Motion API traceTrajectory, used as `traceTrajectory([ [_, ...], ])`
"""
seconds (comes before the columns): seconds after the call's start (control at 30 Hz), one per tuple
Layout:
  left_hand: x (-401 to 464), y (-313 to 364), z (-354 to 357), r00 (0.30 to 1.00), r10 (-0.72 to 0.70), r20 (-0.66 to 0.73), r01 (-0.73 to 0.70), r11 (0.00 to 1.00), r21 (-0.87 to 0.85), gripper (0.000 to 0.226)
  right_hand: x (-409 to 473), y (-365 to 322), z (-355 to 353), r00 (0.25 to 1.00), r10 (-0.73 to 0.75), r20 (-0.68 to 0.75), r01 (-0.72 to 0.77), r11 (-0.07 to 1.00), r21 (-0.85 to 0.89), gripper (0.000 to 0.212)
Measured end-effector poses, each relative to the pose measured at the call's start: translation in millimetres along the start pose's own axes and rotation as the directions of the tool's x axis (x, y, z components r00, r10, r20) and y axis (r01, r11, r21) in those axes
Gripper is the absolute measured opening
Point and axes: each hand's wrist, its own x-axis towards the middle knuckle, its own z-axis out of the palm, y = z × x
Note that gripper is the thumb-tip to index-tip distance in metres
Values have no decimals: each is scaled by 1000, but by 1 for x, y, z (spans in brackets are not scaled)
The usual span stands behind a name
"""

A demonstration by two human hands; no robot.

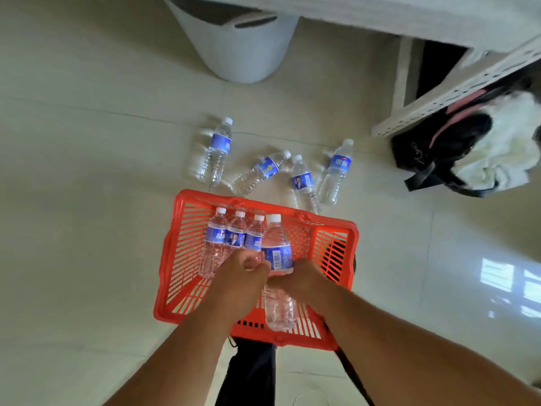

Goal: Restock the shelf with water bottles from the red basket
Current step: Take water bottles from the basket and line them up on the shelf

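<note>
- Over the red basket (181, 247), the right hand (298, 278) wraps one water bottle (276, 253); the left hand (243, 271) is a fist beside it.
- Three bottles (231, 238) lie inside; four bottles (301, 180) lie past its far rim.
- Blue labels, words too blurry.

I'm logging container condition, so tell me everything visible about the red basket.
The red basket is slatted plastic, rectangular, with a solid rim, sitting on the pale tiled floor. Three water bottles lie inside along its left half; the right half shows bare slats. Both hands reach over it, the right hand gripping a fourth bottle.
</note>
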Motion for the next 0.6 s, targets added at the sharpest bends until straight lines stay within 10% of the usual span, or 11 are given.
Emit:
traceTrajectory([
  [0.6, -390, 208, -113, 912, 243, -331, -307, 939, -156, 18, -447, -199, -196, 811, -571, -126, 572, 820, -37, 31],
])
